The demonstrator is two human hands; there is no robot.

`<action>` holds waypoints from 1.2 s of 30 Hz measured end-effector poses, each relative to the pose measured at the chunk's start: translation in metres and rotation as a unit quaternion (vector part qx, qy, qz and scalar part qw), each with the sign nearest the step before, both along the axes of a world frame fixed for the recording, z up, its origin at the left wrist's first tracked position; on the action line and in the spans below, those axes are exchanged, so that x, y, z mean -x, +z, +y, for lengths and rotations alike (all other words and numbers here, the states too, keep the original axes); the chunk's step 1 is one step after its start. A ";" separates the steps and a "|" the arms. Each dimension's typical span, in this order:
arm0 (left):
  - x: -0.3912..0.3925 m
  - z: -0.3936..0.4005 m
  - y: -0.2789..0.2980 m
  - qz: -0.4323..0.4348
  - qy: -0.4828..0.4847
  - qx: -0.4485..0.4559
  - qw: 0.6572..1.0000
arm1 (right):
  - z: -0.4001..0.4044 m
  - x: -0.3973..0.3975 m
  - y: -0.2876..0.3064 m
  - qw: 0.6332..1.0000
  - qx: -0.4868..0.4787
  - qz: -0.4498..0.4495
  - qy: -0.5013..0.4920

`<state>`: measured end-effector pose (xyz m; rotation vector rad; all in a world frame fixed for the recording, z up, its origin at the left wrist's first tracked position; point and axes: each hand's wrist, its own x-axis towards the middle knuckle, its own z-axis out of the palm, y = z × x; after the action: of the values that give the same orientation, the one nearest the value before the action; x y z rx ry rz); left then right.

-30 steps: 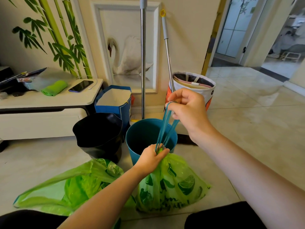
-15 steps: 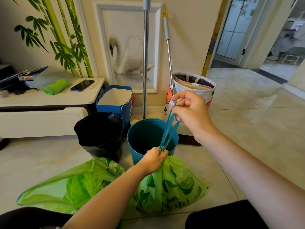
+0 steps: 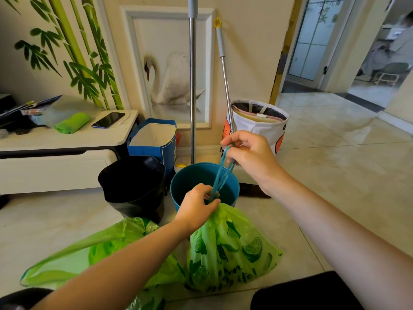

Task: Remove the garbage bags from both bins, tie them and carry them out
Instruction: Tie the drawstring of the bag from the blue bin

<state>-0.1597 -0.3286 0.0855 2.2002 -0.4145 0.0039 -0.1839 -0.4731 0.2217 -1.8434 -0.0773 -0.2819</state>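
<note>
While the left hand (image 3: 196, 206) reaches forward from the lower left with its forearm angled up across the floor, its fingers are curled tight around the gathered neck of a green garbage bag (image 3: 230, 249), pinching the plastic shut just below the point where the drawstring comes out. The right hand (image 3: 250, 155) is raised higher and further forward, arm stretched in from the lower right, wrist bent slightly down, with thumb and fingers pressed together on the top of the blue drawstring (image 3: 221, 175), which runs taut as a doubled loop down to the left hand. That bag sits on the tiled floor (image 3: 335, 175) directly in front of the blue bin (image 3: 190, 182), bulging and printed with dark green lime shapes and lettering. A second green garbage bag (image 3: 89, 251) lies slumped on the floor to its left, partly under the left forearm, its mouth loose and untied. There are two bins: the blue one, unlined with its bare inside showing, and a black bin (image 3: 134, 186) just beside it on the left, its rim looking bent inward. Two long poles lean against the wall behind the bins, one silver pole (image 3: 192, 86) standing nearly upright and one slimmer pole with a yellow tip (image 3: 223, 63) tilted. A blue paper bag (image 3: 154, 142) stands behind the black bin, and a white fabric basket (image 3: 263, 124) behind the blue one. On the low white cabinet (image 3: 67, 142) at left lie one phone (image 3: 108, 119) and one rolled green cloth (image 3: 72, 123).
</note>
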 end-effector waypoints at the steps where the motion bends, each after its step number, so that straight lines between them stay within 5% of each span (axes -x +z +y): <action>1: 0.003 0.002 0.005 -0.039 -0.005 -0.031 0.999 | -0.001 0.000 -0.001 1.000 0.006 -0.001 -0.002; 5: 0.017 0.012 0.016 -0.096 0.009 -0.069 0.993 | -0.006 -0.003 -0.004 1.000 0.020 0.000 -0.004; 11: 0.012 0.025 0.019 0.101 0.021 0.051 0.993 | -0.010 -0.008 -0.008 0.999 0.036 0.018 -0.009; 19: 0.010 0.026 0.024 0.305 0.005 0.252 0.919 | -0.021 -0.010 -0.014 0.997 0.034 0.068 -0.034; 28: 0.005 0.030 0.026 0.360 0.100 0.310 0.874 | -0.014 -0.007 -0.018 0.991 0.125 0.036 -0.016; 33: 0.000 0.037 0.017 0.354 0.159 0.268 0.882 | -0.012 -0.007 -0.018 0.989 0.146 0.002 -0.020; 36: -0.001 0.038 0.018 0.297 0.101 0.163 0.935 | -0.005 -0.004 -0.016 0.987 0.154 -0.038 -0.022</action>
<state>-0.1583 -0.2908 0.1033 1.7925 0.1459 -0.4412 -0.1804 -0.4786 0.2057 -2.1432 -0.1388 -0.3882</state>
